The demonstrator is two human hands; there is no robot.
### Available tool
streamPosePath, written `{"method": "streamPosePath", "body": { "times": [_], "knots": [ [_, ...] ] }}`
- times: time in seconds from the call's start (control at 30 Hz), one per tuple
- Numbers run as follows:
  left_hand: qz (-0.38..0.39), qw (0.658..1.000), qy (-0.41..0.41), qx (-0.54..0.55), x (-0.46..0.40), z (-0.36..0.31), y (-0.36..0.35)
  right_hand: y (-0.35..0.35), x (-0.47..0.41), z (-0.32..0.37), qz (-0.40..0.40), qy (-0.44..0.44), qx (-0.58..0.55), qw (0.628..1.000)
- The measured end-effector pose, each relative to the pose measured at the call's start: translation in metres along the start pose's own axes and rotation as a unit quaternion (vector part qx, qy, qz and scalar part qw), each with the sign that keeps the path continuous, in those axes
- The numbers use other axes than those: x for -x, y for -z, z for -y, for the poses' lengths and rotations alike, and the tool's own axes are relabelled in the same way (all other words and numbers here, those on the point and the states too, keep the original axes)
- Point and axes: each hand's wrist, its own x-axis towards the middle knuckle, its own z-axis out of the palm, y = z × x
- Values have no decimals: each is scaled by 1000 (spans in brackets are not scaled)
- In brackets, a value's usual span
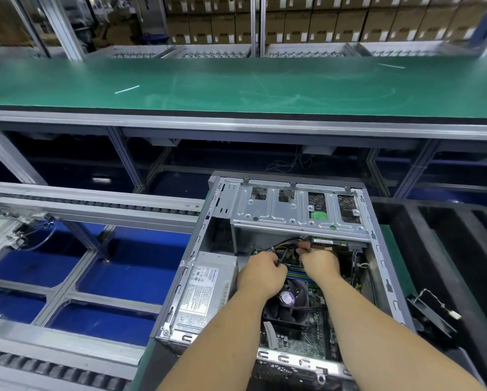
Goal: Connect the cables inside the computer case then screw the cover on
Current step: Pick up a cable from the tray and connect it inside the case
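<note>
Case (197, 249) holds power supply (205, 289), fan (287, 303); left hand (260, 273) and right hand (319, 262) both grasp cables (286, 247).

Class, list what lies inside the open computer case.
Inside the computer case: a power supply, a black fan, a circuit board, a metal drive cage and cables. Both hands, left hand and right hand, cover the cable plugs.

Open computer case (383, 266), black cables (286, 247) inside

Single head-worn view, facing forward and down, close over the open computer case (290, 266), wide-angle.
</note>
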Motion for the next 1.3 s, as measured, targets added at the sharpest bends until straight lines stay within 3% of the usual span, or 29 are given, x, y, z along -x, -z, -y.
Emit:
{"method": "streamPosePath", "body": {
  "times": [0.47,1.03,1.3],
  "knots": [
    [-5,1000,-12,2,-2,2,-2,1,0,-4,22,42,-82,995],
    [-2,998,-58,15,-2,2,-3,5,-7,-3,54,18,-19,998],
    [-6,998,-57,7,-2,1,-3,2,-8,-5,38,-6,-120,992]
  ]
}}
